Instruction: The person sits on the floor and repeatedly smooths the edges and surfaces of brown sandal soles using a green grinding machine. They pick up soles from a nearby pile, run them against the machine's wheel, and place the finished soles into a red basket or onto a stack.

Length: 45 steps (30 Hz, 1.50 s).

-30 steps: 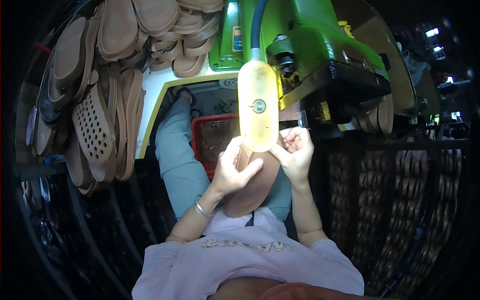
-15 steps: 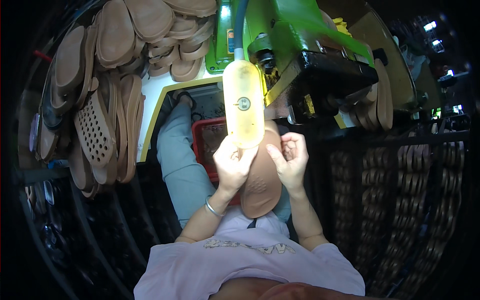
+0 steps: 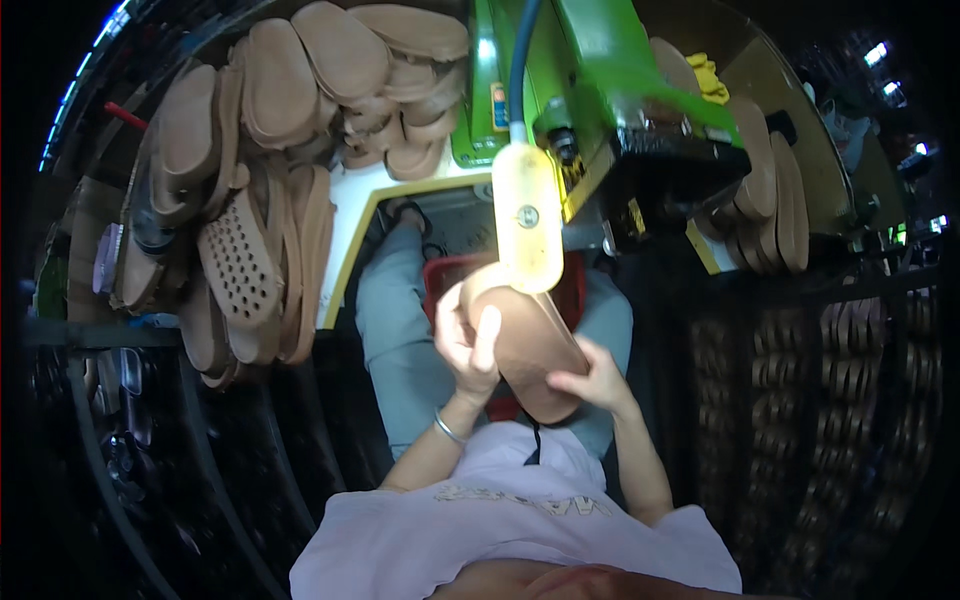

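We see one green machine [image 3: 605, 45], the largest thing here, on one white worktop [image 3: 356, 203] with a yellow edge. Left of the machine is one big heap of tan footwear [image 3: 285, 90]; we count upwards of a dozen pieces, though overlaps spoil an exact tally. Right of it stands one smaller tan group [image 3: 790, 205], at least four pieces. In front of the machine and lower down sits one red bin [image 3: 573, 295], partly covered. One lit yellow lamp [image 3: 530, 230] hangs just in front of the machine, and nearer us one tan slipper [image 3: 530, 345] is held up in both hands.

The left hand [image 3: 465, 345] has its grip round the strap end, thumb on the footbed; the right hand [image 3: 597, 380] pinches the opposite edge nearer the heel. The lamp may hide part of the strap end.

We judge this one piece midway through handling; which of the two stocks is finished or waiting, we cannot tell.
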Each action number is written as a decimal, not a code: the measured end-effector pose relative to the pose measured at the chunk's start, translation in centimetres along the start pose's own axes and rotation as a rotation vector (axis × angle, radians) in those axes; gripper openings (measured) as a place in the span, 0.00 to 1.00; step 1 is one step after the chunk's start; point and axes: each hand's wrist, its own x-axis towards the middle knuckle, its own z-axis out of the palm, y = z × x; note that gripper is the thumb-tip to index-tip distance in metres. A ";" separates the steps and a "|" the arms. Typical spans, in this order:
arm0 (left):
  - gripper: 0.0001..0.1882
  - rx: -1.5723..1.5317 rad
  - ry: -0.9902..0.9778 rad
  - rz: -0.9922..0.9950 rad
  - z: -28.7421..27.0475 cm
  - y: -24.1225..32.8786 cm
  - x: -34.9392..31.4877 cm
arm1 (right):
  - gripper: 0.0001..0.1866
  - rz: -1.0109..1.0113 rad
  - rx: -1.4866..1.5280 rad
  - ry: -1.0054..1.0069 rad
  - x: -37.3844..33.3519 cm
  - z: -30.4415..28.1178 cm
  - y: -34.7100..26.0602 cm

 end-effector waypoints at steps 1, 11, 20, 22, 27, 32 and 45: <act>0.25 0.010 0.010 0.037 0.0 -0.1 0.1 | 0.21 0.072 0.051 -0.067 -1.3 -0.4 1.1; 0.28 0.085 -0.142 -0.087 -2.7 1.5 3.8 | 0.18 0.304 0.524 0.000 -4.4 2.3 6.1; 0.19 -0.067 0.115 -0.002 -3.4 4.0 17.7 | 0.20 0.119 0.862 -0.223 7.6 6.9 1.4; 0.17 -0.140 0.122 0.004 -3.7 3.3 21.3 | 0.21 0.057 0.911 -0.229 10.6 7.3 1.2; 0.15 -0.004 0.209 0.049 -3.1 3.3 26.9 | 0.19 -0.391 0.263 -0.012 19.5 8.8 -0.7; 0.15 -0.080 0.169 0.115 0.0 3.6 28.5 | 0.17 -0.300 0.675 0.163 28.9 9.6 -11.0; 0.12 -0.252 0.609 0.360 -1.0 3.9 27.0 | 0.21 -0.128 1.079 -0.307 21.0 12.1 -3.7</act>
